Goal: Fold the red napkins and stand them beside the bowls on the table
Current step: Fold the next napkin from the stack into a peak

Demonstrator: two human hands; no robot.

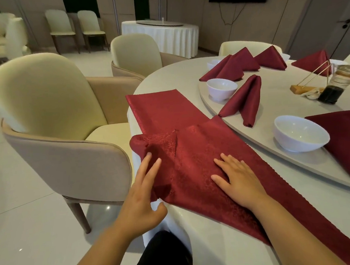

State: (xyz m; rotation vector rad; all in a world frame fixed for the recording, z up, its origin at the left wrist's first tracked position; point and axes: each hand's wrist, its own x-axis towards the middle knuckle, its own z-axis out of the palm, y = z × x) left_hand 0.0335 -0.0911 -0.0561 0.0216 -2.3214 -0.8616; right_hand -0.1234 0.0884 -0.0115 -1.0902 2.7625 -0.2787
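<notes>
A red napkin (194,151) lies spread on the round table's white cloth (229,242) near the edge, its left part bunched and hanging over the rim. My left hand (142,196) touches that bunched part with straight fingers. My right hand (238,179) presses flat on the napkin's middle. A folded red napkin (246,100) stands on the turntable (271,96) between two white bowls (221,88) (300,133). Several more folded napkins (235,66) stand farther back. Another red napkin (348,141) lies at the right, beside the nearer bowl.
A beige chair (51,120) stands close on the left, with another chair (135,54) behind it. On the turntable at the right are a dark sauce bottle (333,92) and a wooden stand (309,81) with a gold wire frame. A second clothed table (163,36) stands far back.
</notes>
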